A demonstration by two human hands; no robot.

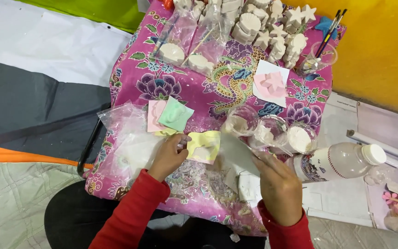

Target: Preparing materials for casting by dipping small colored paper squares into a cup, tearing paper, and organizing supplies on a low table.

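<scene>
My left hand [170, 154] pinches the yellow mould [203, 146]; my right hand [279, 186] grips a clear bag [238, 157]. Beyond the mould, three clear cups [271, 131] hold white powder

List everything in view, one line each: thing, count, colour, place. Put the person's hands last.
floral cloth: one, magenta, covering the small table.
plaster shapes: many, white, stacked at the far edge.
bagged plaster pieces: two, white in clear bags, far left.
brush cup: one, clear, holding brushes, far right.
pink mould: one, pink, on white paper.
green mould: one, mint, over a pink one, left.
yellow mould: one, yellow, centre front.
cups: three, clear, white contents, in a row.
bottle: one, translucent white, lying at right.
plastic bags: a few, clear, front left.
left hand: touching the yellow mould.
right hand: holding a clear sheet.
</scene>
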